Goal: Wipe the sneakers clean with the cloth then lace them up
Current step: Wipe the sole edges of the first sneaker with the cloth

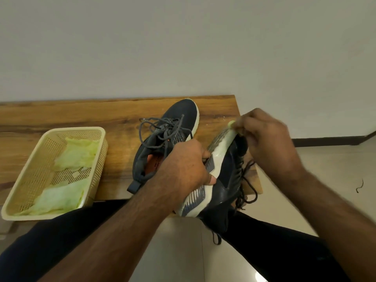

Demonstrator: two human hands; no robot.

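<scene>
Head view looks down on a long wooden table (81,119) with a brown grain, set against a pale wall. At its near left corner sits a cream perforated plastic basket (26,180), and inside it lie crumpled pale green cloths (75,153) (two bunches, one toward the far side and one toward the near side).

Right of the basket, a dark navy sneaker with a white sole (175,127) rests upright on the table, toe pointing away, its grey laces (160,127) loose and tangled over the tongue.

A second dark navy sneaker (223,180) is held off the table's near right corner, turned on its side so its white and grey sole faces up and left; its black laces (244,186) dangle down on the right.

The person's left hand (183,169) grips this sneaker around the middle of the sole, fingers curled over its edge. The right hand (266,135) (blurred) pinches a small piece of pale green cloth (234,125) and presses it against the toe end of the sole.
</scene>
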